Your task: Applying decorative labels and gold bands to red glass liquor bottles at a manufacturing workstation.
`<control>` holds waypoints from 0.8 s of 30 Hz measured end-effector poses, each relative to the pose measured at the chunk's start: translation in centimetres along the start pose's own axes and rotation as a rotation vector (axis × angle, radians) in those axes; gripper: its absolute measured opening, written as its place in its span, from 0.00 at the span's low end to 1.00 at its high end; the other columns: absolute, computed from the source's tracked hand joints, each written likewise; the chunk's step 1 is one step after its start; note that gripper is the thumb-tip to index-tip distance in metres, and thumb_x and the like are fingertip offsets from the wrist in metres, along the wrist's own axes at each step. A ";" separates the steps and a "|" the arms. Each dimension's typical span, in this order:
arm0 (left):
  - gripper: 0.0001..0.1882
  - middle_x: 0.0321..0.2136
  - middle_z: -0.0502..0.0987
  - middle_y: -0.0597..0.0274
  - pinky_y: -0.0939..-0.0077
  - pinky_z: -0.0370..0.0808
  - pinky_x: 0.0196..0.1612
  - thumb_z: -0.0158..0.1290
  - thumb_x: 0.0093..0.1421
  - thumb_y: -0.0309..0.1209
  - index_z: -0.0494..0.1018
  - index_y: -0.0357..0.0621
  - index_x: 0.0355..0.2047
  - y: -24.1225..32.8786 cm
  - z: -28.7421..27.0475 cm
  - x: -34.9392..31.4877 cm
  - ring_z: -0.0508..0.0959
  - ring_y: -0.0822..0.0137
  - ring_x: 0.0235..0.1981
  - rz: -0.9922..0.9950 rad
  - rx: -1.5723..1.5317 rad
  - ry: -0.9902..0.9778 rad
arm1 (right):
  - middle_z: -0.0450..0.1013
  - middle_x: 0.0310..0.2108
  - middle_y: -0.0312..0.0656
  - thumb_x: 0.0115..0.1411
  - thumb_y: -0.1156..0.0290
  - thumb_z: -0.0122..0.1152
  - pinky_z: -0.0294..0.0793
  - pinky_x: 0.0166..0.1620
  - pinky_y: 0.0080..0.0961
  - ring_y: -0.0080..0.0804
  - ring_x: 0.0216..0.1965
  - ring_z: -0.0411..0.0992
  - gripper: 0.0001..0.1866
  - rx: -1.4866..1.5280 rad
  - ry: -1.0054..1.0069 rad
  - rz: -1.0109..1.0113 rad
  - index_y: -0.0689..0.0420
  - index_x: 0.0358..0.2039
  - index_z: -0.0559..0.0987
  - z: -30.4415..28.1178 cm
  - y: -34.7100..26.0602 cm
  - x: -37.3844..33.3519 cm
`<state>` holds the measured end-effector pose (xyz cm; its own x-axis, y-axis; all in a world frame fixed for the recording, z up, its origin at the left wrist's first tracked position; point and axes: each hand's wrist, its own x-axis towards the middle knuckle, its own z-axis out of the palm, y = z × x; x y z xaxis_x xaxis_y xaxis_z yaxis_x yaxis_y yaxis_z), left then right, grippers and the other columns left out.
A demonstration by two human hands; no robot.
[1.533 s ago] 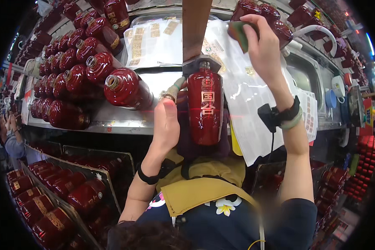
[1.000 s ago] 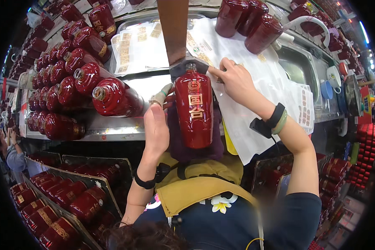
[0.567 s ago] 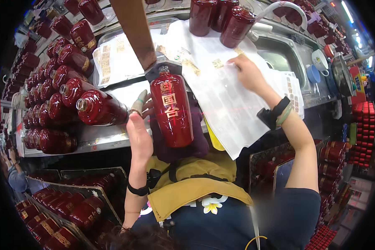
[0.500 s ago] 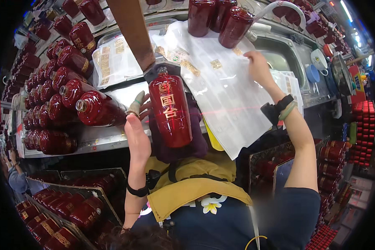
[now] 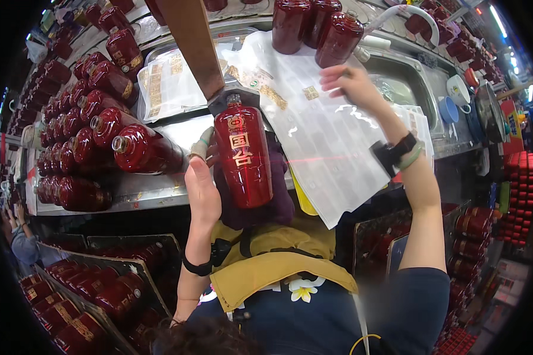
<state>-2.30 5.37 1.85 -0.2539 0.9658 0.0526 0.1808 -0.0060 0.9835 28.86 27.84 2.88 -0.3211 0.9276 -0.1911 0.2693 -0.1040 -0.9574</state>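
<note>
A dark red glass bottle (image 5: 243,160) with gold characters lies in front of me on a purple cloth pad (image 5: 283,201), its neck at a metal holder (image 5: 222,99). My left hand (image 5: 203,186) is beside the bottle's left side, fingers stretched upward and partly hidden by it; whether they touch cannot be made out. Pale coverings sit on some of its fingertips. My right hand (image 5: 356,90) hovers with fingers apart over a white translucent sheet (image 5: 331,154), holding nothing visible. Left of that hand, a small gold label piece (image 5: 311,93) lies on the sheet.
Several red bottles (image 5: 145,148) lie stacked at left; others (image 5: 339,38) stand behind the sheet. A brown upright bar (image 5: 189,41) rises beyond the holder. A tray with label sheets (image 5: 163,86) sits at back left, a sink (image 5: 400,86) at right. Crated bottles (image 5: 115,290) are below.
My right hand has shifted left across the sheet and its fingers have spread. My left hand has come closer to the bottle's side. The bottle stays on the pad.
</note>
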 end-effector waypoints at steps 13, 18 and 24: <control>0.51 0.57 0.72 0.43 0.61 0.70 0.60 0.23 0.71 0.68 0.62 0.27 0.66 -0.2 0.1 0.0 0.75 0.55 0.56 0.024 -0.019 -0.017 | 0.68 0.41 0.48 0.56 0.77 0.58 0.76 0.42 0.39 0.45 0.45 0.72 0.26 -1.152 0.107 -0.403 0.53 0.57 0.75 11.4 3.8 -7.2; 0.51 0.60 0.71 0.51 0.67 0.68 0.58 0.21 0.69 0.70 0.64 0.34 0.67 0.2 0.7 0.4 0.73 0.62 0.54 0.029 -0.002 0.005 | 0.69 0.40 0.48 0.56 0.77 0.61 0.75 0.40 0.39 0.46 0.42 0.72 0.28 -1.039 0.142 -0.414 0.50 0.59 0.75 10.1 3.8 -6.6; 0.51 0.60 0.71 0.50 0.66 0.67 0.59 0.20 0.70 0.69 0.64 0.34 0.67 0.4 0.9 0.0 0.73 0.62 0.55 0.022 0.014 0.005 | 0.68 0.39 0.51 0.59 0.75 0.59 0.76 0.42 0.41 0.49 0.43 0.73 0.27 -1.083 0.129 -0.380 0.46 0.61 0.75 12.0 3.8 -4.3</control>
<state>-1.38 5.55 2.10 -0.2548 0.9641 0.0749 0.1996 -0.0233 0.9796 20.37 19.14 -2.57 -0.4698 0.8694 0.1532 0.8329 0.4940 -0.2493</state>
